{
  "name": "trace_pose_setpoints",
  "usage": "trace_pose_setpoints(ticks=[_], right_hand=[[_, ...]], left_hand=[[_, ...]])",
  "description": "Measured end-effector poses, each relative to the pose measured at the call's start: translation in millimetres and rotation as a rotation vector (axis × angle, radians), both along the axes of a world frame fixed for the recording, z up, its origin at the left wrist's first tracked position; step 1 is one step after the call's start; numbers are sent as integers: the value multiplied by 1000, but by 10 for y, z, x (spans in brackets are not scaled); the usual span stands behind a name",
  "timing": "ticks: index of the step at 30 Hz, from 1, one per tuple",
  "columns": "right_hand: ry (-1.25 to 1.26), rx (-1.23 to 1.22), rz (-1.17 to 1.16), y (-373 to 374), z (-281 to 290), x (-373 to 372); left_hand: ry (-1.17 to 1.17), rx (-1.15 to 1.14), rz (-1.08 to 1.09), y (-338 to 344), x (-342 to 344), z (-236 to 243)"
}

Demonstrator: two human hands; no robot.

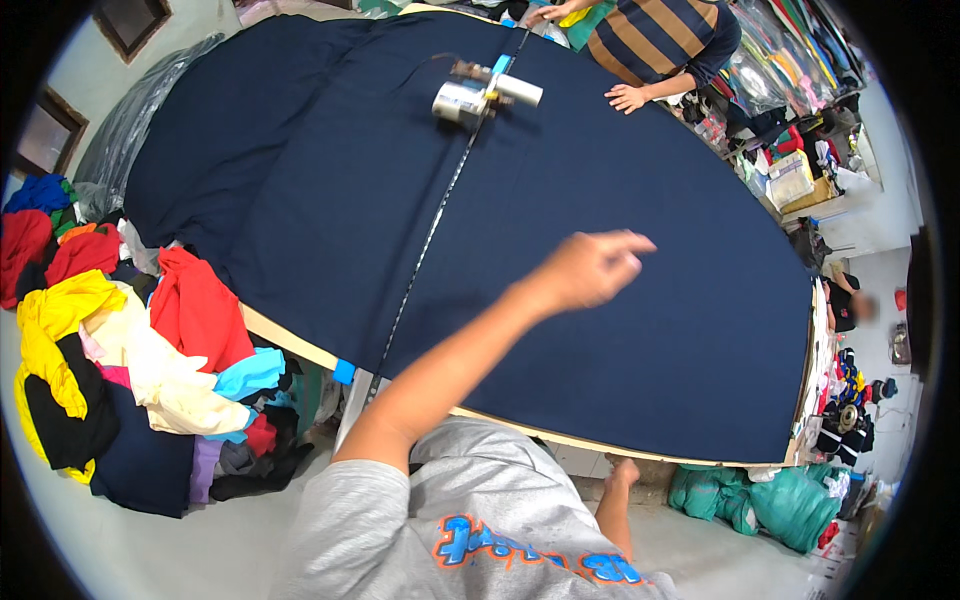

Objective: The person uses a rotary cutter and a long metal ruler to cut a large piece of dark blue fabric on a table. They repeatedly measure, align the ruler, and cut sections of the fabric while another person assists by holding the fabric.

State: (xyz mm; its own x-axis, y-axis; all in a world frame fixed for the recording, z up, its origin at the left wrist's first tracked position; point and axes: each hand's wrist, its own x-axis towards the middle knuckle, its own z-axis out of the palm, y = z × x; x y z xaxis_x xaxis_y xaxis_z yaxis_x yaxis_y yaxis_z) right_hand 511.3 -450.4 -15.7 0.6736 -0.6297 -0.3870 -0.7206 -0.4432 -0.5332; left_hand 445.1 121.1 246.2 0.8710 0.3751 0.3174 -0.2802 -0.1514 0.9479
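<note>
My left hand (595,268) is raised over a wide spread of dark navy fabric (620,350) on the table. Its index finger stretches to the right, the other fingers look partly curled, and it holds nothing visible. My right hand (623,470) is low by the near table edge, its fingers mostly hidden. Across the cloth runs a thin track (432,235), left of my left hand. Toward its far end sits a cloth-cutting machine (487,97) with white cylindrical parts, slightly blurred and away from both hands.
Across the table a co-worker in a striped top (660,40) rests a hand (627,97) on the fabric. Colourful cloth scraps (150,350) are heaped at left. Green sacks (765,500) lie below the near right edge. Cluttered shelves (800,180) stand at right.
</note>
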Motion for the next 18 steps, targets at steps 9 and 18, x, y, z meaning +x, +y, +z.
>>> trace_pose_setpoints(ticks=[9, 18], right_hand=[[-818, -351, 928, 2056, 822, -3], [-592, -46, 1976, 4364, 489, -1603]], left_hand=[[308, 123, 47, -567, -1606, -1248], [1296, -75, 852, -1517, -4922, -2278]])
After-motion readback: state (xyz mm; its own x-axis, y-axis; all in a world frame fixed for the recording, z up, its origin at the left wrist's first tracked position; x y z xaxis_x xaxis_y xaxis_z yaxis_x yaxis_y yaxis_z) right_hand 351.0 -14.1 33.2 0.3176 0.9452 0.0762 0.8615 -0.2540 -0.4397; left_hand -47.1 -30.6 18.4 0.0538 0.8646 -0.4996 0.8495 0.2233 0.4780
